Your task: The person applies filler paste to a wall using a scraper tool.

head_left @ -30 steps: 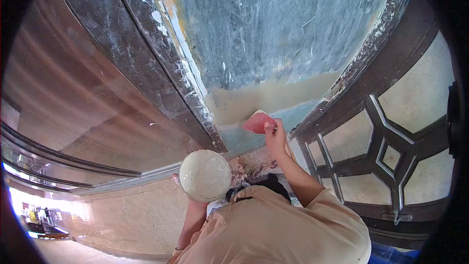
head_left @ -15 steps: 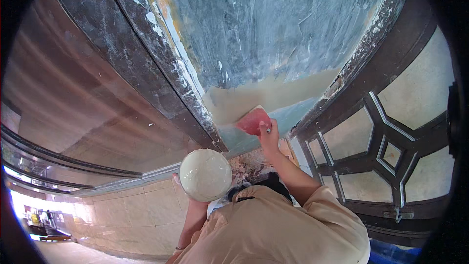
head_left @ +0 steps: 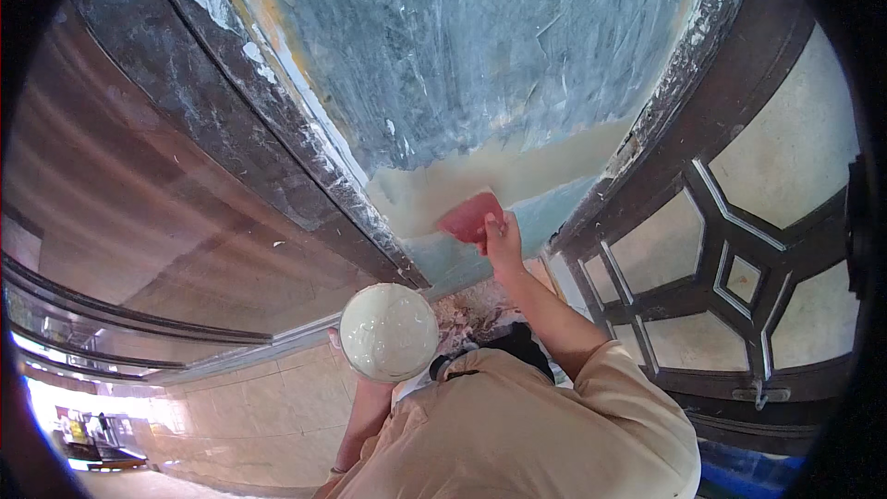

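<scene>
My right hand is closed on a red putty scraper, thumb on its near face. The scraper's far edge lies against a beige band of wet-looking putty low on the blue-grey wall. Below that band runs a strip of bare bluish wall. A round tub of creamy white paste, glossy on top, is in my left hand. Most of that hand is hidden behind and under the tub; a few fingertips show at its left side.
A dark door frame spotted with white paste borders the wall on the left, beside a brown glossy panel. On the right stands a dark door or gate with glazed-looking panes. Rubble lies at the wall's foot; tiles extend left.
The scraper in my right hand has shifted slightly left and up along the putty band. The tub stays nearly still in my left hand. The whole view has turned a little.
</scene>
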`<control>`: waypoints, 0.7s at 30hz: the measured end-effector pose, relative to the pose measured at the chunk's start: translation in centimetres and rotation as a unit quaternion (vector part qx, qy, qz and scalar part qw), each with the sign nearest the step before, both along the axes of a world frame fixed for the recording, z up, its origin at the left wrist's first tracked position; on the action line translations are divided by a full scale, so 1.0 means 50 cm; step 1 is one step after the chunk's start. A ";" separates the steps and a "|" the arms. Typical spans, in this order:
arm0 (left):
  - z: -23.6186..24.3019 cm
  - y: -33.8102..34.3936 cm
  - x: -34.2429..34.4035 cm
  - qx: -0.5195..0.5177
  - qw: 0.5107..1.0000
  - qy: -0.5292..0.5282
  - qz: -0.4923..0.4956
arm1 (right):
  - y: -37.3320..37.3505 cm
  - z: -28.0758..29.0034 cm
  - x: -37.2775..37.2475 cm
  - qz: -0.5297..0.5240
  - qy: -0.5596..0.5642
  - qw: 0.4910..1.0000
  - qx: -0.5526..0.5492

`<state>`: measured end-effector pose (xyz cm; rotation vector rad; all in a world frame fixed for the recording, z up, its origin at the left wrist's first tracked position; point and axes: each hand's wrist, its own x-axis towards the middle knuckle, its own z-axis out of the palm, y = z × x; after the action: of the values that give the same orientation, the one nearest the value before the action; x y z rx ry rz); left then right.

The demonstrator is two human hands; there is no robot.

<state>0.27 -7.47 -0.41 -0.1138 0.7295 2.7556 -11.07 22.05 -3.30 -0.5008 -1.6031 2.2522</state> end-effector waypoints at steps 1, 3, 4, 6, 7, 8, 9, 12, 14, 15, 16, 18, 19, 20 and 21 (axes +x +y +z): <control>0.002 0.003 -0.004 0.000 1.000 0.001 -0.005 | 0.016 -0.045 0.017 -0.006 -0.058 0.998 -0.040; 0.005 0.006 -0.011 -0.001 1.000 0.003 -0.008 | 0.024 -0.082 0.044 -0.009 -0.114 0.990 -0.081; 0.006 0.008 -0.013 -0.001 1.000 0.004 -0.009 | 0.023 -0.083 0.056 -0.013 -0.121 0.988 -0.097; 0.009 0.014 -0.018 -0.001 1.000 0.005 -0.012 | 0.030 -0.079 0.054 -0.020 -0.128 0.985 -0.113; 0.008 0.017 -0.020 -0.001 1.000 0.006 -0.012 | 0.028 -0.044 0.045 -0.002 -0.087 0.990 -0.113; 0.006 0.019 -0.019 -0.001 1.000 0.005 -0.012 | 0.026 -0.009 0.035 0.015 -0.047 0.992 -0.112; 0.005 0.021 -0.017 -0.001 1.000 0.004 -0.012 | 0.021 0.031 0.023 0.015 -0.048 0.992 -0.113; 0.008 0.034 -0.012 -0.001 1.000 0.003 -0.016 | 0.023 0.093 -0.019 0.035 0.032 0.994 -0.099; 0.014 0.043 -0.012 -0.002 1.000 0.004 -0.022 | 0.035 0.072 -0.038 0.017 0.027 0.998 -0.053; 0.016 0.048 -0.013 -0.002 1.000 0.005 -0.025 | 0.040 0.047 -0.035 0.006 -0.002 0.999 -0.044; 0.020 0.059 -0.022 -0.001 1.000 0.007 -0.030 | 0.051 0.003 -0.028 0.000 0.000 0.999 -0.044; 0.026 0.077 -0.030 0.001 0.999 0.010 -0.038 | 0.070 -0.084 -0.001 -0.029 -0.082 0.989 -0.122; 0.026 0.082 -0.032 0.002 0.999 0.011 -0.035 | 0.072 -0.087 0.011 -0.026 -0.080 0.989 -0.121; 0.025 0.087 -0.034 0.004 0.999 0.013 -0.033 | 0.077 -0.090 0.022 -0.027 -0.105 0.985 -0.132; 0.025 0.093 -0.036 0.005 0.999 0.014 -0.031 | 0.084 -0.092 0.025 -0.029 -0.130 0.981 -0.144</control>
<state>-1.52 -2.81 0.82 -0.0505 0.7136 2.7059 -9.81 26.24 -7.89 -0.9404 -1.3545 2.4687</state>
